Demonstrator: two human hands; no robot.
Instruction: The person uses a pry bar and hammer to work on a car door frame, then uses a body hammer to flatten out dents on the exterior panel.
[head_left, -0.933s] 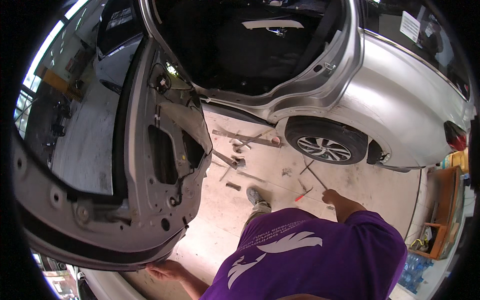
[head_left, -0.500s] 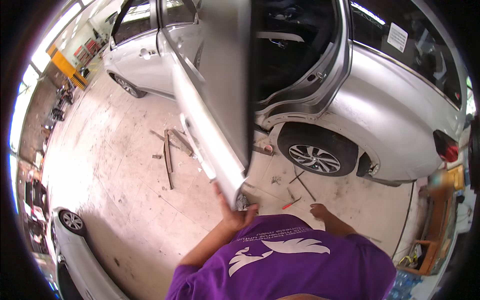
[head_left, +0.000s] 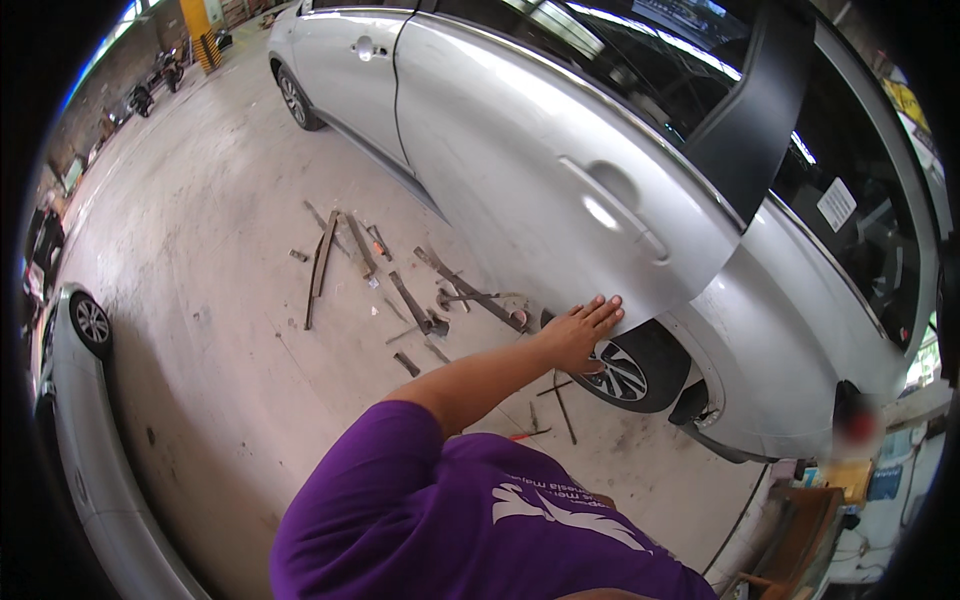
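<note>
Left hand (head_left: 580,335) at rear door's (head_left: 520,150) lower rear corner, fingers straight against the panel, wheel (head_left: 655,375) partly behind. Metal bars (head_left: 325,255) scattered on floor (head_left: 230,300) alongside. Red-handled tool (head_left: 520,436) and thin rod (head_left: 565,408) nearer the wheel. Second car (head_left: 110,450) by floor's left edge, yellow pillar (head_left: 195,15) at far end.

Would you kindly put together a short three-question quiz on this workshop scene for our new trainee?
1. Which does the person's left hand touch: (a) the door handle, (b) the lower part of the silver rear door, or (c) the tail light?
2. True or false: a long, narrow bar lies on the floor.
3. Fill in the colour: the sleeve on the left arm is ____.

Key: 1. b, with the fingers extended; 2. True; 3. purple.
</note>
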